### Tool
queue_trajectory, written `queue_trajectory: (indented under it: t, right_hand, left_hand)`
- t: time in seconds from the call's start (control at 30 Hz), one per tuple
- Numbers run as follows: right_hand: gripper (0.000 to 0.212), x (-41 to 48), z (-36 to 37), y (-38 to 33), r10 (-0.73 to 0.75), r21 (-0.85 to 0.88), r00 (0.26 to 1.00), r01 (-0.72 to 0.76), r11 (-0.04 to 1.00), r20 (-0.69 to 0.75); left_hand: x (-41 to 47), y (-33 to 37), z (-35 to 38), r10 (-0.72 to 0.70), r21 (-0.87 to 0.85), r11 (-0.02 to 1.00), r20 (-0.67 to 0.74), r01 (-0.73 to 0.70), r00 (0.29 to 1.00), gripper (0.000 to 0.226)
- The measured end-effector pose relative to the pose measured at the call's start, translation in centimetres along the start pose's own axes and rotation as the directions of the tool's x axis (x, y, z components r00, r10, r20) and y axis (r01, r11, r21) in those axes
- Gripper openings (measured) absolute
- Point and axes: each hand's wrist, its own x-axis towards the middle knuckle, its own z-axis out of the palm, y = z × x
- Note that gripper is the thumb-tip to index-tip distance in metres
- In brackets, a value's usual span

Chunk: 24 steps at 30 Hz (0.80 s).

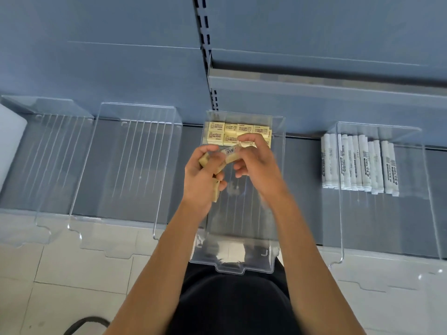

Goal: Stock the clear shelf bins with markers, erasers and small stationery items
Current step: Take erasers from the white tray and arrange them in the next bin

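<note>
A clear bin (278, 180) stands in the middle of the grey shelf, with several pale yellow erasers (219, 134) laid in rows at its far end. Above this bin my left hand (202, 182) grips several more yellow erasers (216, 193). My right hand (258, 165) pinches one eraser (231, 153) with a white label, right beside the left hand's fingertips. Part of the far eraser rows is hidden behind my right hand. To the right, another clear bin (422, 189) holds several white markers (358, 163) lying side by side.
Two clear bins (154, 141) (36, 112) stand to the left with nothing in them. A white box edge (9, 141) shows at the far left. The shelf's front edge meets a pale tiled floor (72, 274). A dark cable (84, 322) lies on the floor.
</note>
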Motion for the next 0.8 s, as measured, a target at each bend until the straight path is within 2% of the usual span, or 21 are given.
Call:
queue_trajectory:
  t: [0.07,0.17,0.27,0.33,0.43,0.47,0.5,0.67,0.8]
  right_hand:
    - [0.019,-0.5,0.4,0.4,-0.012,0.058,0.997,0.016,0.998,-0.081]
    - [0.016,-1.1,1.0,0.9,0.023,0.151,0.972,0.013,0.988,-0.234]
    - [0.015,-1.5,1.5,1.1,0.061,0.257,0.949,0.022,0.966,-0.310]
    - [0.014,-1.4,1.7,1.2,0.100,0.306,0.924,0.019,0.952,-0.368]
    - [0.017,0.2,1.5,1.6,0.149,0.360,0.860,0.043,0.932,-0.488]
    - [0.020,0.8,1.5,1.8,0.161,0.368,0.847,0.044,0.929,-0.506]
    - [0.022,1.4,1.6,1.9,0.169,0.362,0.843,0.033,0.931,-0.511]
    - [0.018,4.2,2.0,2.6,0.199,0.340,0.882,-0.048,0.939,-0.428]
    - [0.010,4.3,1.7,3.1,0.116,0.257,0.939,-0.031,0.966,-0.323]
  left_hand:
    - [0.1,0.4,-0.3,-0.038,-0.067,0.997,0.049,0.041,0.998,0.018]
    - [0.4,1.1,-0.7,-0.093,-0.156,0.982,0.108,0.110,0.990,0.022]
    - [0.8,1.6,-0.9,-0.185,-0.349,0.908,0.161,0.232,0.969,0.014]
    - [0.9,1.7,-0.8,-0.256,-0.533,0.770,0.246,0.351,0.935,0.008]
    - [1.5,1.7,0.0,-0.336,-0.768,0.431,0.351,0.474,0.874,0.025]
    - [1.6,1.8,0.3,-0.346,-0.795,0.361,0.372,0.488,0.861,0.027]
    - [1.7,1.9,0.5,-0.355,-0.805,0.333,0.375,0.490,0.857,0.028]
    - [2.3,1.8,0.7,-0.380,-0.803,0.331,0.368,0.496,0.849,0.027]
    - [2.2,0.9,0.5,-0.390,-0.748,0.434,0.347,0.502,0.853,0.027]
